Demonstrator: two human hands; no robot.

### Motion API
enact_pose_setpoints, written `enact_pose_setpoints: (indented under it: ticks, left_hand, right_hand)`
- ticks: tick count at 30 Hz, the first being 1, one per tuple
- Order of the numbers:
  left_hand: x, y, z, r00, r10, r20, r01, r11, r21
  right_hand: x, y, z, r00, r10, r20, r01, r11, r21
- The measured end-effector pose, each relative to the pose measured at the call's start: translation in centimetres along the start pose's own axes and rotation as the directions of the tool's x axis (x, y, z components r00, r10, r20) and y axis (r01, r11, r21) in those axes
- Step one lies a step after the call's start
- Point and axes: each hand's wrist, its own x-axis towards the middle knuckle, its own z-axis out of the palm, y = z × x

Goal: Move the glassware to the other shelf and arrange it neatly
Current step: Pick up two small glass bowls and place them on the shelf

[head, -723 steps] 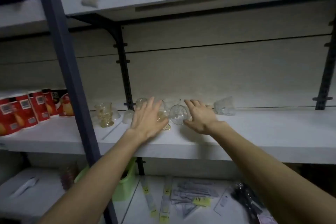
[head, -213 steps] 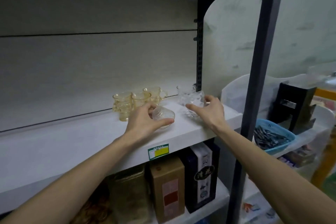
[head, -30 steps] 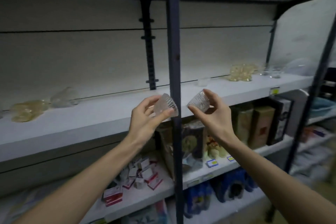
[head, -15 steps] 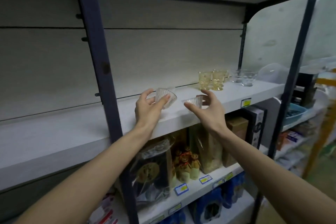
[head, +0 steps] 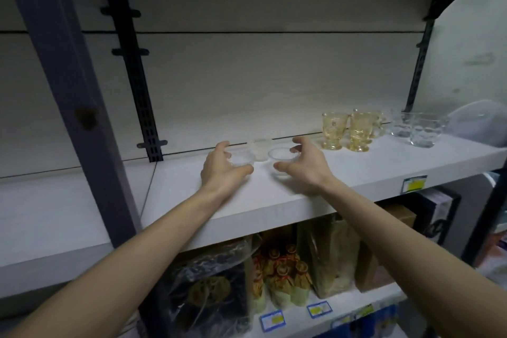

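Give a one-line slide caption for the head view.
Left hand and right hand set two clear cups on the white shelf, left of amber mugs.

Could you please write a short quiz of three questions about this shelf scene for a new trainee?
1. True or false: both hands reach onto the white shelf.
2. Which glassware stands farthest to the right on the shelf? A) the amber cups B) the clear bowls C) the small clear cups
3. How many small clear cups are near the hands?

Key
1. True: the left hand and the right hand each curl around a small clear cup, and.
2. B.
3. Three: one at each hand, and a ribbed cup behind them.
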Motion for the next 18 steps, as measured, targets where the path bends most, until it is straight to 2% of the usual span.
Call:
enact_pose_setpoints:
  ticks: [4, 8, 11, 15, 18]
  left_hand:
    - [0.5, -0.1, 0.4, 0.999, 0.047, -0.017, -0.044, 0.987, 0.155]
    - [1.0, 0.3, 0.9, 0.999, 0.021, -0.04, -0.012, 0.976, 0.217]
    - [0.2, 0.5, 0.8, 0.999, 0.029, -0.038, -0.015, 0.944, 0.329]
    - [-2.7, 1.1, -0.6, 0.986, 0.153, -0.071, -0.105, 0.887, 0.45]
    - [-6.3, 1.2, -2.3, 0.946, 0.32, -0.052, -0.231, 0.777, 0.585]
  right_hand:
    - [0.8, 0.5, 0.1, 0.999, -0.008, 0.032, 0.009, 1.0, -0.011]
    - [0.7, 0.4, 0.1, 0.996, -0.03, 0.082, 0.036, 0.997, -0.067]
    - [0.4, 0.3, -0.1, 0.991, -0.061, 0.118, 0.073, 0.992, -0.101]
    - [-0.4, 0.1, -0.6, 0.962, -0.274, 0.005, 0.269, 0.939, -0.213]
    - [-1.8, -0.4, -0.2, 0.879, -0.475, -0.04, 0.438, 0.838, -0.327]
